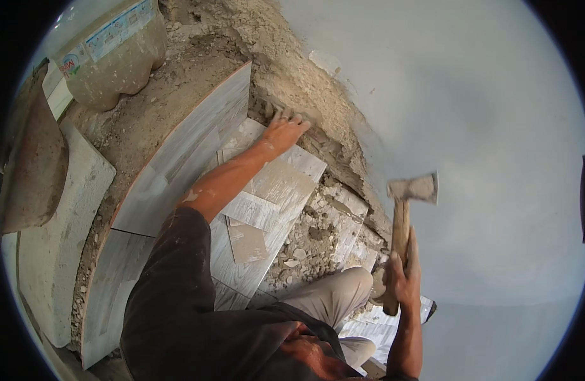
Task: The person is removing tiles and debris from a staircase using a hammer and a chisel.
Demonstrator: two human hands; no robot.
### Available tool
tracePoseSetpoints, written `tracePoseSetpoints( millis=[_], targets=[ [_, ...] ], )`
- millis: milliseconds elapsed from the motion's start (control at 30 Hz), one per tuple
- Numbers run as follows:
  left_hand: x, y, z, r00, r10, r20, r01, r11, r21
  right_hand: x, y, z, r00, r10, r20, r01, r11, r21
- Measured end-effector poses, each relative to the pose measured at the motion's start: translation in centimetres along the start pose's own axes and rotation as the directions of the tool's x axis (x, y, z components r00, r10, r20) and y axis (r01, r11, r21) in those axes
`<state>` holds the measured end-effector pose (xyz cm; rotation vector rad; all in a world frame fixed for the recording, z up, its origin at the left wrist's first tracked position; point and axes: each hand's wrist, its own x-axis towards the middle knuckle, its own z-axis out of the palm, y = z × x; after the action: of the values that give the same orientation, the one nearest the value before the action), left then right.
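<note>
My right hand (405,273) is wrapped round the wooden handle of a hatchet (400,228), held upright beside the grey wall. Its head is crusted with pale mortar and flares to an edge on the right. My left arm stretches forward over the tiles. At the foot of the wall, my left hand (285,131) rests with slightly bent fingers apart on the rough mortar edge, near the corner of the grey wood-look floor tiles (251,276). Its fingertips are partly lost against the mortar. Cut tile pieces (247,243) lie loose on the floor below my left forearm.
A curved row of upright tiles (178,159) borders the left side. Beyond it are sandy soil (146,114), a dusty cut plastic bottle (118,63), a pale slab (64,222) and a rusty metal pan (35,159). Broken mortar rubble (308,238) lies between the tiles and the grey wall (483,114).
</note>
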<state>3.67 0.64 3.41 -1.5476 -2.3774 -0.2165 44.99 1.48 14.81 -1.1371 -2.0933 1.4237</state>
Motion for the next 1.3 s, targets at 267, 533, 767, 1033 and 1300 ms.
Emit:
tracePoseSetpoints(
  millis=[267, 533, 767, 1033, 1300],
  targets=[
    [-0.6, -2.5, -2.2, 0.981, -0.164, -0.105, 0.128, 0.950, -0.286, -6.1, 4.3, -2.5, 0.983, 0.099, -0.156, -0.093, 0.995, 0.048],
    [-1.8, -1.8, -0.7, 0.943, -0.227, -0.243, 0.099, 0.889, -0.448, -5.6, 6.0, -1.0, 0.992, 0.025, -0.120, -0.015, 0.996, 0.084],
    [-2.6, -4.6, -1.1, 0.919, -0.292, -0.265, 0.111, 0.837, -0.536, -6.1, 4.5, -0.2, 0.994, 0.075, -0.081, -0.062, 0.986, 0.153],
    [-6.3, -3.7, 0.1, 0.985, -0.011, -0.174, -0.085, 0.840, -0.535, -7.3, 3.7, 0.7, 0.992, 0.110, -0.058, -0.103, 0.988, 0.112],
    [-3.4, -4.9, -1.6, 0.978, 0.014, -0.208, -0.138, 0.793, -0.594, -3.4, 3.9, 2.8, 0.990, -0.139, 0.004, 0.133, 0.941, -0.312]
  ],
)
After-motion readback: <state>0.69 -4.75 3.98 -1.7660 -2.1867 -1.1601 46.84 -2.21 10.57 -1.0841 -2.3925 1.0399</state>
